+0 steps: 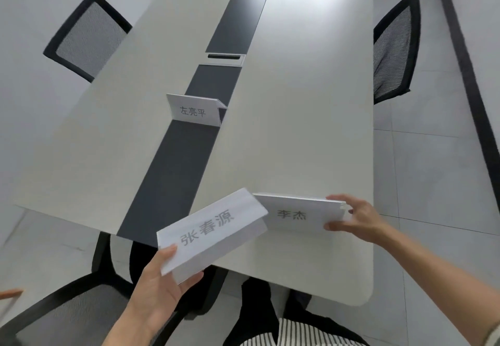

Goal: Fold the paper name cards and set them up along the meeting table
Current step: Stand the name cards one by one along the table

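Three folded white paper name cards with printed grey characters are in view. One card (194,110) stands as a tent on the dark centre strip of the long meeting table (311,129). My left hand (159,289) grips the lower corner of a second folded card (211,230), thumb on top, held tilted above the table's near end. My right hand (351,218) pinches the right end of a third card (297,214), which stands low at the table surface near the right edge.
Black mesh office chairs stand at the left (86,37), the right (395,48) and close in at the bottom left (67,316). A cable hatch (224,58) sits in the table's dark strip. Grey tiled floor surrounds the table.
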`<move>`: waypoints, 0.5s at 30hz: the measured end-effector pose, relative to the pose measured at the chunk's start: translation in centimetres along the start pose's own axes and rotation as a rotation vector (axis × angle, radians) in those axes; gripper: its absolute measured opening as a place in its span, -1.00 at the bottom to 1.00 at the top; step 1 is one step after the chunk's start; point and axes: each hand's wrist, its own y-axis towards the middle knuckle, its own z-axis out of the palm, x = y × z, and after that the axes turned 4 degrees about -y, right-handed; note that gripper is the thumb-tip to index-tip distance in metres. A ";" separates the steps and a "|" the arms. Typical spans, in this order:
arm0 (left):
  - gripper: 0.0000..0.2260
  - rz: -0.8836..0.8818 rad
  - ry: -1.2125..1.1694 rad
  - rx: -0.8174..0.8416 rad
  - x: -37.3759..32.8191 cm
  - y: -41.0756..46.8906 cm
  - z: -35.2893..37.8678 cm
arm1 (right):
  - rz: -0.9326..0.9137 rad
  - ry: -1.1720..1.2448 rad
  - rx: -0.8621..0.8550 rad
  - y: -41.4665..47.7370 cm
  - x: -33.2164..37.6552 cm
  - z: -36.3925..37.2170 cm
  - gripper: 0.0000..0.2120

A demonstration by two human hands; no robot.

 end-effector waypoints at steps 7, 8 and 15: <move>-0.73 0.065 -0.123 -0.068 0.9 -1.6 -2.2 | -0.128 0.210 -0.154 -0.7 6.0 -2.4 -0.68; -0.73 0.088 -0.136 -0.073 0.8 -2.0 -2.4 | -0.141 0.262 -0.176 -0.9 7.5 -2.6 -0.80; -0.75 0.273 -0.265 -0.174 -0.2 -7.4 -6.9 | -0.228 0.443 -0.131 -2.3 16.1 1.6 -0.90</move>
